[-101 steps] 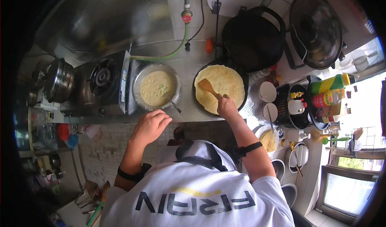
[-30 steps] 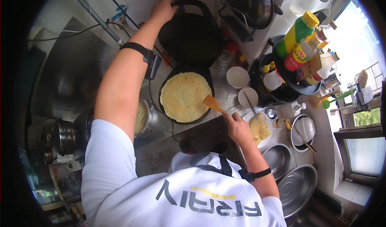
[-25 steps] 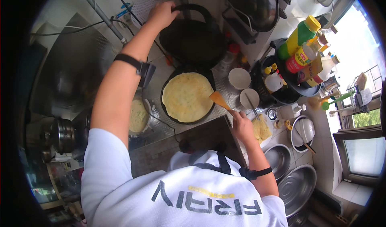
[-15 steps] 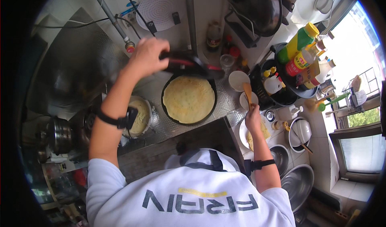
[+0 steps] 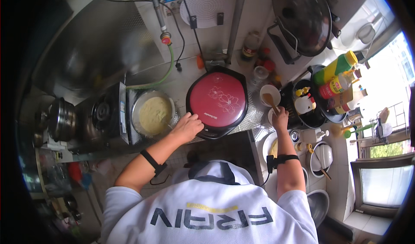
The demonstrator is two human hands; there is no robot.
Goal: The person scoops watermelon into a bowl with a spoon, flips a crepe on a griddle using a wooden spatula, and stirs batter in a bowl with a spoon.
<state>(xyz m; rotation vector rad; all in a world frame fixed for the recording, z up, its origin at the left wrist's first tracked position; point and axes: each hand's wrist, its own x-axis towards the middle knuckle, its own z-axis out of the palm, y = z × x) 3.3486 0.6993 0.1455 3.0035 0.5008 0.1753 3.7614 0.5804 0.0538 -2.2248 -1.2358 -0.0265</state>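
A round electric baking pan (image 5: 218, 98) with a red, flower-patterned lid stands shut on the counter; its inside is hidden. At its front left edge, my left hand (image 5: 188, 127) rests with the fingers somewhat apart, touching the rim. My right hand (image 5: 280, 119) is closed around the handle of a wooden spatula (image 5: 268, 98). The blade of that spatula is at a white bowl (image 5: 264, 92), to the right of the pan. A metal bowl of pale batter (image 5: 154, 114) sits to the left of my left hand.
At far left is a gas stove (image 5: 102, 110) with a steel pot (image 5: 62, 119). Sauce bottles (image 5: 332, 87) crowd a dark rack at right. Below my right hand a white plate (image 5: 265, 149) holds yellow flatbread. A large wok (image 5: 301, 21) hangs at the back right.
The red lid has come down over the flatbread in the pan. My left hand has moved from the raised lid to the front left rim. The spatula has shifted toward the white bowl.
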